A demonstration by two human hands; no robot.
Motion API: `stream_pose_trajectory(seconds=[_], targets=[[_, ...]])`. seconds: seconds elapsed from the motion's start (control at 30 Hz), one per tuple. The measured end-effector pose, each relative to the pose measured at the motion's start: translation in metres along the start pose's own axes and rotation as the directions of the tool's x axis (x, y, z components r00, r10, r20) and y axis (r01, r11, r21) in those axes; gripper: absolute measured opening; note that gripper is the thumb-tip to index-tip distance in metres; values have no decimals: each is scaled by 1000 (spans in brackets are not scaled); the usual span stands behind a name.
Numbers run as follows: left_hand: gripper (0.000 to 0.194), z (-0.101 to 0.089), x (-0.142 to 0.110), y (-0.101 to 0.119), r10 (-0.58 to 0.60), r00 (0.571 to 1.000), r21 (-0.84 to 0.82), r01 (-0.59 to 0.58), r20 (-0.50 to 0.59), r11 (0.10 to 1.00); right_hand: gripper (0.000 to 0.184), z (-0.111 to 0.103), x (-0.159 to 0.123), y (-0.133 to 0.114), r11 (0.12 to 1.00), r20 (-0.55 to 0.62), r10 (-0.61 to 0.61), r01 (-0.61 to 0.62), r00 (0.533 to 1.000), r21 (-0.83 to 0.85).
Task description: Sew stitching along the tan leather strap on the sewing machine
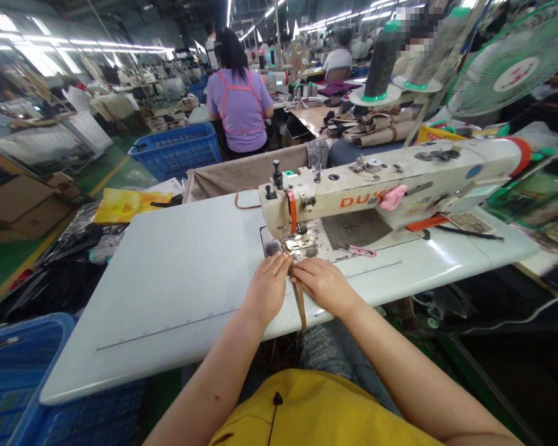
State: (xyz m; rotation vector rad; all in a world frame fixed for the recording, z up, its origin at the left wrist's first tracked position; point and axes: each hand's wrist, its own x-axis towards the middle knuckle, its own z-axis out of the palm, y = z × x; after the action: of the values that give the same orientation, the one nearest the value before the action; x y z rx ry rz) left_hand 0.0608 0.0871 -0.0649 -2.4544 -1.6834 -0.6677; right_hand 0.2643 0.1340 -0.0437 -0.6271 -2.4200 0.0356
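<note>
Left hand (268,285): fingers extended, held together and laid over the strap (301,306) at the needle area; whether it pinches the strap cannot be told. Right hand (324,285): fingers bent, fingertips and thumb closed on the strap just beside the left. The strap lies between the hands, its upper part near the presser foot (298,244) at 12 o'clock, its tail running toward 6 o'clock to the near edge of the tabletop (181,266).

Sewing machine (344,195): body extends from 12 to 2 o'clock of the hands, orange lettering on its side, partly covered by a pink clip (393,197) at 2 o'clock. Pink snips (363,251) lie on the tabletop between 2 and 3 o'clock. A brown loop (236,199) rests at 11 o'clock.

Beyond the tabletop: yellow bag (130,205) at 10 o'clock; blue crate (58,328) at 8; blue basket (179,155) between 10 and 11; a co-worker in a purple top (242,111), back turned, between 11 and 12; dark thread cone (382,65) at 1; green-rimmed fan (514,71) between 1 and 2.
</note>
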Motion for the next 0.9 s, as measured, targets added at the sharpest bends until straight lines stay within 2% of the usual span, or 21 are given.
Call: stream_pose_trajectory(seconds=[0.9], targets=[[48,0,0,0,-7,1000,16,7,-4,1000,26,-1,2,-1,1000,-12,-3,3,1000,6]])
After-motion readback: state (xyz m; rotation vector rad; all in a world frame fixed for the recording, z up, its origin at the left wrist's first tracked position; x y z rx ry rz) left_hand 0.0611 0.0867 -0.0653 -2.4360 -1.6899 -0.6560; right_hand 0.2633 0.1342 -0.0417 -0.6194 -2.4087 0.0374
